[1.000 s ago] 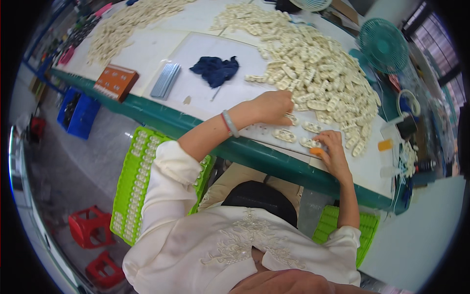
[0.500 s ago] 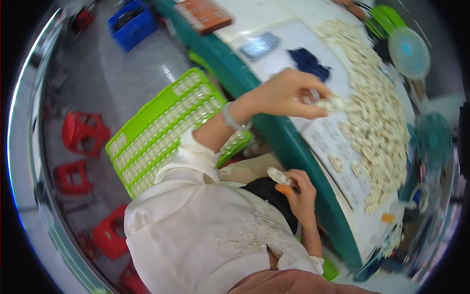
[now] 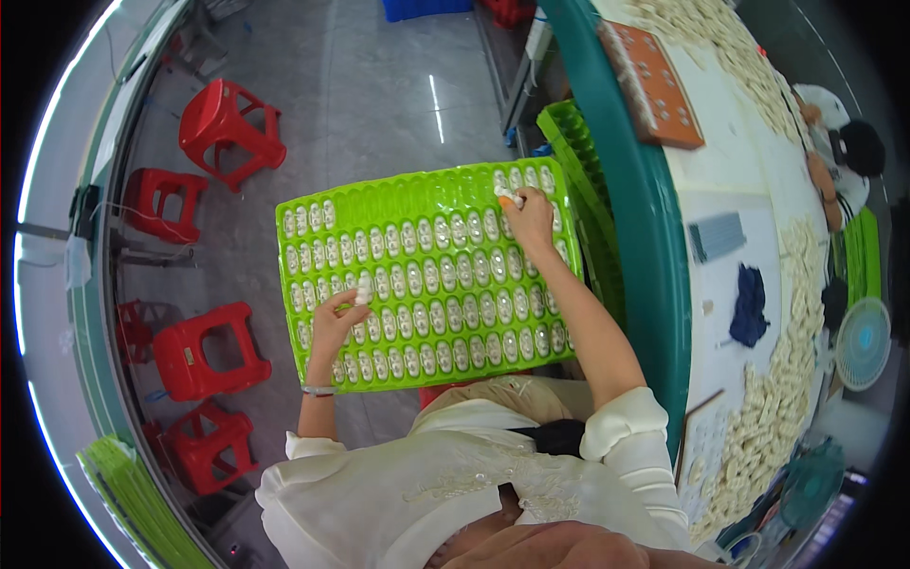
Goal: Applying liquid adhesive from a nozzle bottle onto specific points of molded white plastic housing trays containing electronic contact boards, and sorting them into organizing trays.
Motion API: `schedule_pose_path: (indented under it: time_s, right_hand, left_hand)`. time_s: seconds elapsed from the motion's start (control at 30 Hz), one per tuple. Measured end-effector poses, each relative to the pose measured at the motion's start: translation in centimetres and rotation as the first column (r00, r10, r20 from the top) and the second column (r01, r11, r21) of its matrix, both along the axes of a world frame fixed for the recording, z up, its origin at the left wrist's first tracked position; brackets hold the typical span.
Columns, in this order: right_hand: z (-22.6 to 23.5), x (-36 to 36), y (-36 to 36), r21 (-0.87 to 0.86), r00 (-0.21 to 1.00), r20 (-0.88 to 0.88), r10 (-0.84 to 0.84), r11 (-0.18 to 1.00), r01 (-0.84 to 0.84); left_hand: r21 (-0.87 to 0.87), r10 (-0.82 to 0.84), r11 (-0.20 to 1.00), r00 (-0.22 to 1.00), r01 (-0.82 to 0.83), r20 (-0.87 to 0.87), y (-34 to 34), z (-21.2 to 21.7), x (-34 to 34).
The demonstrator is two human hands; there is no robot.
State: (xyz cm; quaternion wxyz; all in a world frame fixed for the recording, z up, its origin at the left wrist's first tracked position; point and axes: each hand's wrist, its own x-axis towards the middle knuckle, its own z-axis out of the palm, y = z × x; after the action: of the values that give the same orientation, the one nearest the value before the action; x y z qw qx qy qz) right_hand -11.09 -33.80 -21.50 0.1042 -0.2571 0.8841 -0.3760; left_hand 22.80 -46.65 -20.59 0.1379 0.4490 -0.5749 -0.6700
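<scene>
Head view is showing a white oval piece [image 3: 363, 291] sitting in the narrow pinch of the left hand [image 3: 336, 321], over the left part of a green tray [image 3: 398, 199]. The right hand [image 3: 532, 223] is also pinching narrowly, its fingertips holding a second white piece [image 3: 502, 191] at the tray's far row, with a small orange item [image 3: 508, 202] showing beside the thumb. Around and between both hands, more white oval pieces are lying in rows in the tray, and a stretch of green hollows is showing in the far row, left of the right hand. Just right of that hand, other green trays [image 3: 580, 142] are standing beside the table [image 3: 654, 237]. Farther right, an orange-brown box [image 3: 652, 87], a grey-blue block [image 3: 718, 237], a dark blue cloth [image 3: 749, 305] and a heap of loose pieces [image 3: 773, 408] are lying on it. Beyond the table, well apart from both hands, another person [image 3: 844, 156] is sitting or leaning, I cannot tell which. Left of the left hand, several red stools [image 3: 194, 356] are standing on the grey floor [image 3: 370, 85].
</scene>
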Motion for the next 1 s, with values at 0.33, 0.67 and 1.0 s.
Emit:
schedule_pose_path:
  time_s: [0.33,0.67,1.0]
  right_hand:
    - [-2.5,0.4,-3.1,0.113,0.998,-0.062,0.022,0.994,-0.014]
    - [2.9,6.6,9.0,-0.031,0.875,0.442,0.198,0.978,-0.206]
    - [14.8,15.5,28.0,-0.012,0.912,0.357,-0.204,0.975,0.223]
  left_hand:
    - [-0.752,0.336,0.657,0.914,-0.054,0.228,-7.8,-2.0,-5.4]
    - [-0.863,0.437,0.436,0.778,0.256,0.451,-11.5,-6.6,-9.4]
    - [-0.744,-0.401,0.588,0.913,0.318,0.073,6.0,5.4,-24.1]
